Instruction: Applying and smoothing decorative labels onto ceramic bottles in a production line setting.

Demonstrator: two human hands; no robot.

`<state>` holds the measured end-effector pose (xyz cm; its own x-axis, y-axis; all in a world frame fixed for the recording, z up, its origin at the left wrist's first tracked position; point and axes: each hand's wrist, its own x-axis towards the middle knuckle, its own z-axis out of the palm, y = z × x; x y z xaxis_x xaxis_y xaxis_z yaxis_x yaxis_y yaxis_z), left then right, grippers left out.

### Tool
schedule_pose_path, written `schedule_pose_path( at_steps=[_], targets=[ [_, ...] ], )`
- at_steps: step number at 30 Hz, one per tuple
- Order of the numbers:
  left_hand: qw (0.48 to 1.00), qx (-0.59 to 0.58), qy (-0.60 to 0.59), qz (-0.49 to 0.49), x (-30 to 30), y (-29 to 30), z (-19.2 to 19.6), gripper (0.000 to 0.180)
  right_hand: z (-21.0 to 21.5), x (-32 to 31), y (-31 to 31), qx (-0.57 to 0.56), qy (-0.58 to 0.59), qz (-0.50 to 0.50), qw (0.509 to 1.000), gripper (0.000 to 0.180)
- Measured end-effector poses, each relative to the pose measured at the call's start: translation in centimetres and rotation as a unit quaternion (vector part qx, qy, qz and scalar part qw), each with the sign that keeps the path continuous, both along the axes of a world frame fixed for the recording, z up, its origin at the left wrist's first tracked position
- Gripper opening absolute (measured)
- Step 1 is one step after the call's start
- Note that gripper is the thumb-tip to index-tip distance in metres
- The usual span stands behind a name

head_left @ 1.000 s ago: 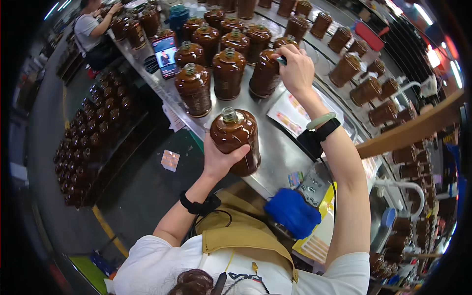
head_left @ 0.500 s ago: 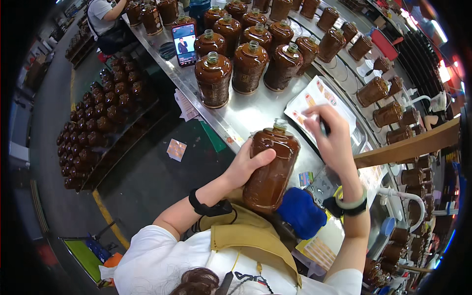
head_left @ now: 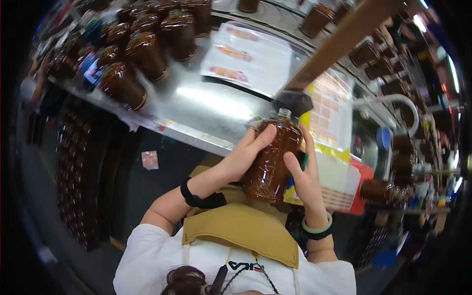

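A brown glass bottle [head_left: 272, 164] with a clear neck stands slightly tilted in front of my apron, between both hands. My left hand [head_left: 247, 153] grips its left side, the thumb lying across the upper front. On the other side, my right hand [head_left: 307, 177] rests along the bottle's edge, thumb toward the front and fingers running up beside the shoulder. A small green thing shows between that thumb and the fingers; its kind cannot be made out. Past the bottle's neck lies a white sheet with orange-brown stickers [head_left: 255, 56].
Several brown bottles [head_left: 147, 56] crowd the metal table [head_left: 196, 105] at the left, beside a phone [head_left: 92, 71]. A wooden beam [head_left: 339, 42] slants over the table. Yellow-edged sticker sheets [head_left: 324, 110] lie right of the bottle, with a curved white pipe [head_left: 393, 98] beyond.
The view has swung to the right. My right hand has come down from above the sticker sheet to the bottle's right side. My left hand keeps its grip on the bottle.
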<state>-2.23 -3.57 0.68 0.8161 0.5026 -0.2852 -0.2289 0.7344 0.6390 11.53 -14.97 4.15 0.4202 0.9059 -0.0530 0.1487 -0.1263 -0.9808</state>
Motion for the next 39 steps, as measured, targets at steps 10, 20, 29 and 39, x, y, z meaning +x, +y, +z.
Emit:
schedule_pose_path(
  at_steps=[10,20,29,39],
  targets=[
    [0.998,0.004,0.034,-0.061,6.0,1.5,-1.7,0.065,-2.4,4.5,-0.2,-0.016,0.064,-0.075,0.995,0.071],
    [0.937,0.327,0.12,0.02,3.3,2.7,1.0,0.056,-3.1,6.3,0.3,0.001,0.095,-0.067,0.993,0.076],
    [0.456,0.754,0.473,-0.002,4.4,12.0,-5.4,0.073,-4.0,5.4,0.8,-0.02,0.052,-0.071,0.996,0.089],
    [0.601,0.735,0.277,-0.145,8.6,14.3,-7.7,0.059,-2.8,4.5,1.7,-0.003,0.107,-0.069,0.992,0.097]
  ],
)
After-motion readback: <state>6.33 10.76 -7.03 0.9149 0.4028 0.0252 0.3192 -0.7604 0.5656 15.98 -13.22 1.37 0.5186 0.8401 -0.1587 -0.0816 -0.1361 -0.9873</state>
